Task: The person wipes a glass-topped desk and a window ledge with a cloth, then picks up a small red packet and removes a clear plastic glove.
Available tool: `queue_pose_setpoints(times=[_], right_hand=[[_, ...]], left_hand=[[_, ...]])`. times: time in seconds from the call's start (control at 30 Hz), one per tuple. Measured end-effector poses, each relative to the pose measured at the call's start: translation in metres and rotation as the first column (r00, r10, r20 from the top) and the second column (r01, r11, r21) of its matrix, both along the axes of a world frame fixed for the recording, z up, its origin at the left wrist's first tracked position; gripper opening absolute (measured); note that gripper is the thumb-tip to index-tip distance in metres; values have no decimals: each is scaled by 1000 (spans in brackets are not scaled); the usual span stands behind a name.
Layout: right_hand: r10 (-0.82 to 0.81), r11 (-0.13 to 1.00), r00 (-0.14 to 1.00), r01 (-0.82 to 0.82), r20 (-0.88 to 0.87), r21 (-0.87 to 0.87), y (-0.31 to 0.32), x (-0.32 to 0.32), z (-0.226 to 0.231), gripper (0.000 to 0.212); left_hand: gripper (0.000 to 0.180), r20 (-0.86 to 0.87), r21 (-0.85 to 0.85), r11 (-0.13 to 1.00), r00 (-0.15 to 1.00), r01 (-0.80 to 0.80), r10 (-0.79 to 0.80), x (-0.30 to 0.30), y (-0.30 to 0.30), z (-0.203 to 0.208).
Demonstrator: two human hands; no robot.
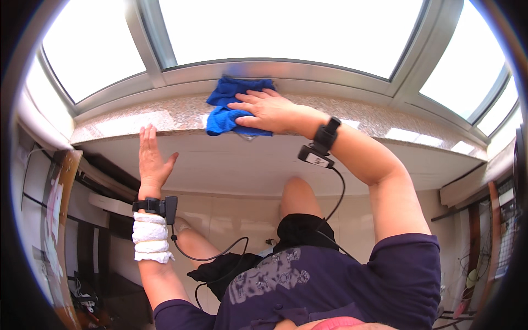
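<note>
Blue cloth [223, 118] lies rumpled on the windowsill [190, 107], reaching its front edge, its long axis hard to tell; the right hand [272, 113], the nearer, rests on it from the right, elbow bent, fingers spread flat rather than closed round it. Well to the cloth's left, the left hand [155, 165] is open and empty, fingers straight toward the front edge, though I can't tell whether they touch.

Right hand [268, 113] on blue cloth [230, 92], left hand [154, 164] near windowsill [374, 120]
</note>
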State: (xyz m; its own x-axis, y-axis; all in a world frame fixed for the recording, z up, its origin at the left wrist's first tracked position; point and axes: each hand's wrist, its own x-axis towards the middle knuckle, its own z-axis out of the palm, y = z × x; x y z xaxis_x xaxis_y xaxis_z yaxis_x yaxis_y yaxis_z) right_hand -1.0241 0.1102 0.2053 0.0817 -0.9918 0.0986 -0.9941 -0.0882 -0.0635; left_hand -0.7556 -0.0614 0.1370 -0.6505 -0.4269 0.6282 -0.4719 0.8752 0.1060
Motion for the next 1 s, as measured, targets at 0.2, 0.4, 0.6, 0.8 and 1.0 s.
queue_pose_setpoints(times=[0.2, 0.4, 0.6, 0.8, 1.0], right_hand=[[-186, 982, 983, 186, 1, -25, 115, -59, -2, 49], [-447, 892, 893, 450, 59, -44, 234, -113, 3, 47], [-727, 678, 682, 731, 80, -74, 349, -175, 0, 47], [-697, 639, 711, 674, 92, -371, 334, -171, -21, 38], [-110, 845, 994, 105, 23, -524, 249, -121, -12, 34]], left_hand=[[84, 32, -2, 1000, 999, -15, 15, -6, -7, -3], [83, 133, -27, 986, 977, -167, 169, 6, -7, 3], [74, 132, -16, 995, 986, -98, 99, -26, 48, 19], [74, 214, -65, 962, 945, 267, -248, -118, 151, 40], [75, 157, -101, 946, 944, 309, -291, -157, 189, 19]])
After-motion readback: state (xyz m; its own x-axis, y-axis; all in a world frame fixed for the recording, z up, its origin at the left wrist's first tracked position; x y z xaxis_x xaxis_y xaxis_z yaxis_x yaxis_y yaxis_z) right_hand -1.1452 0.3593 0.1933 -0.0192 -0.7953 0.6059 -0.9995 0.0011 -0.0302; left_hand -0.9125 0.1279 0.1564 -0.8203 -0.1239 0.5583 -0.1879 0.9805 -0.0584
